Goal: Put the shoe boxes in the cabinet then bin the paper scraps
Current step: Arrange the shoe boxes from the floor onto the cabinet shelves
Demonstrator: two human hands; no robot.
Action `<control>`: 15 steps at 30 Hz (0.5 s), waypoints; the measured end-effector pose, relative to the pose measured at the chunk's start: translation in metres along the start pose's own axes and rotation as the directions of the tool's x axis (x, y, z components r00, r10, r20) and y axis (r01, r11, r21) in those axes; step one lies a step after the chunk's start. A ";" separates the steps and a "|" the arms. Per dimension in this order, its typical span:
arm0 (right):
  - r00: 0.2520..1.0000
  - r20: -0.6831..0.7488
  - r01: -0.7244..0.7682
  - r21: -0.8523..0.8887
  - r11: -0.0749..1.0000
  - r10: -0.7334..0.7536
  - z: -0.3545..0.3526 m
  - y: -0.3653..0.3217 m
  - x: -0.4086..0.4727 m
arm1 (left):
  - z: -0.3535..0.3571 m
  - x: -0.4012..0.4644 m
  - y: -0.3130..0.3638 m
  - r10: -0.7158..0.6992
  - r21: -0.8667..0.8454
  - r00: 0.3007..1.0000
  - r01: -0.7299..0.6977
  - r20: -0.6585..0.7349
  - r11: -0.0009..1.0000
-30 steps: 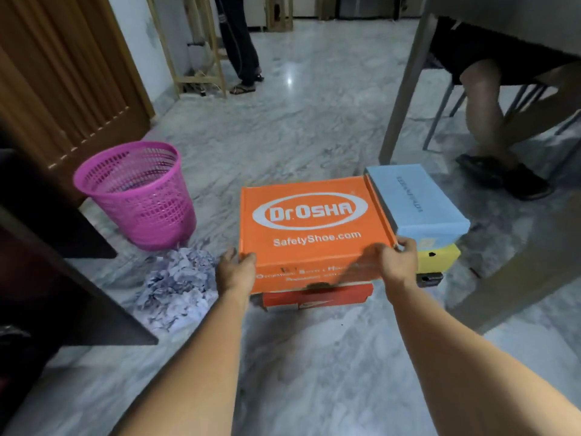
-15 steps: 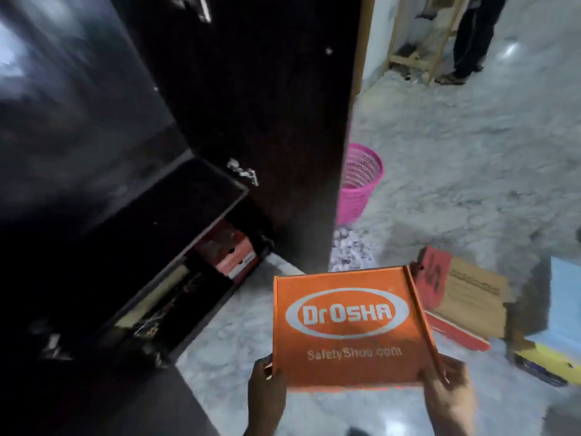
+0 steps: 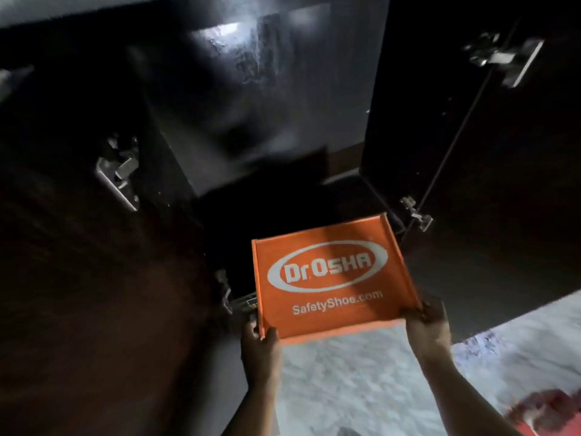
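You have the orange box (image 3: 330, 278) held out in front of you, one hand on each near corner: your left hand (image 3: 259, 347) wraps its fingers round the near-left corner with the thumb over the lid edge, and your right hand (image 3: 429, 328) clamps the near-right corner the same way. The hands are well apart, the whole width of the box between them, and both carry it clear of the floor (image 3: 361, 388). The lid faces up at you, logo readable, with the far edge tipped slightly higher and swung a little to the right. The cabinet (image 3: 257, 127) stands open straight ahead, its doors swung out to either side with hinges (image 3: 121, 171) showing, and the far edge of the box already overlaps the dark lower opening (image 3: 283, 196). That is the relation to mind: the opening lies directly beyond the box's far edge, so the push should run away from you along the line between your hands, which look about equally near the opening. The interior is too dark to tell how deep the shelf is or what sits on it, so I judge you should square the box to the opening and slide it in level, watching the right door's lower hinge (image 3: 416, 214) just beside the far-right corner. The paper scraps are not clearly in view.
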State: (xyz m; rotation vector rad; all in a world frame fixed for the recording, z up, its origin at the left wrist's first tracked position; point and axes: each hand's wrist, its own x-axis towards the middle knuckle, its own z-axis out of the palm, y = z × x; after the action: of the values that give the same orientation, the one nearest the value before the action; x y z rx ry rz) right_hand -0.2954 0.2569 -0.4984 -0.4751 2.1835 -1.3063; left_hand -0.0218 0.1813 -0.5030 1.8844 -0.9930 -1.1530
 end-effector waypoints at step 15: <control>0.906 0.414 0.086 0.023 0.996 -0.088 0.191 -0.065 0.154 | 0.074 0.148 0.006 -0.205 -0.167 0.918 0.156 -0.340 0.974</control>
State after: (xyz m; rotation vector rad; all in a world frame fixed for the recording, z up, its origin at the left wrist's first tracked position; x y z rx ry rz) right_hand -0.2979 0.0097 -0.5557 -0.7803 1.8204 -1.1299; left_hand -0.0457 0.0372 -0.5804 2.0111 -0.5344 -0.9080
